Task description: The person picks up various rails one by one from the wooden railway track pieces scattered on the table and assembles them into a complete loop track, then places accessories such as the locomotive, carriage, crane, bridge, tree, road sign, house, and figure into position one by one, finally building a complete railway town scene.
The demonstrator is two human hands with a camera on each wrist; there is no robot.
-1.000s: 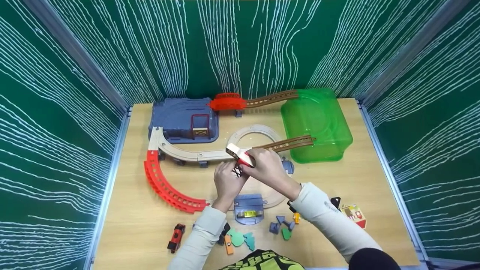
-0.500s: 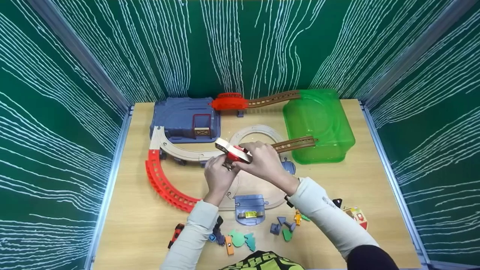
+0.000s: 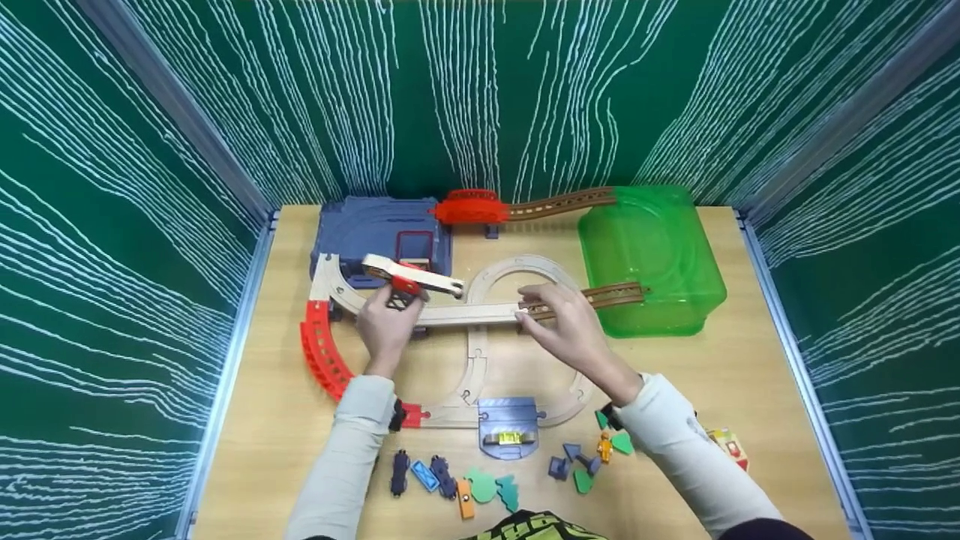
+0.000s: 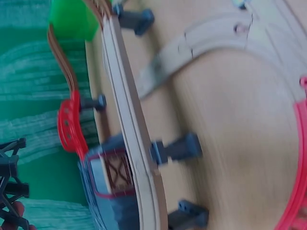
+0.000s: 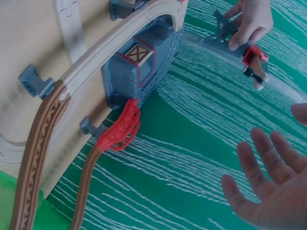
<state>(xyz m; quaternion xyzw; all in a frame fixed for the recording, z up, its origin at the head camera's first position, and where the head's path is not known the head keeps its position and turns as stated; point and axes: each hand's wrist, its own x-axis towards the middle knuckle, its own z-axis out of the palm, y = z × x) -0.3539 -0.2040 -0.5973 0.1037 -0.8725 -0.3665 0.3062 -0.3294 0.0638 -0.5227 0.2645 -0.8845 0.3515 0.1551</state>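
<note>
My left hand (image 3: 388,330) grips the black lattice base of a toy crane (image 3: 429,277) above the raised wooden track (image 3: 480,313). The crane has a long cream arm and a red middle part. In the left wrist view only the black lattice (image 4: 9,179) shows, at the left edge. The right wrist view has the crane (image 5: 257,61) tilted in the left hand (image 5: 254,21). My right hand (image 3: 570,330) holds nothing, fingers spread, over the join of the wooden track and the brown track (image 3: 615,295). Its fingers (image 5: 263,167) stand apart from the track in the right wrist view.
A blue-grey tunnel block (image 3: 360,232) stands back left, a green bin (image 3: 652,262) back right. Red track (image 3: 322,352) curves along the left. Grey supports (image 4: 184,147) carry the raised track. Small pieces, including an orange figure (image 3: 604,446), lie near the front edge.
Both hands were together on the crane. The right hand has let go and moved right, opening its fingers. The left hand has carried the crane left, with the cream arm now level across the track.
</note>
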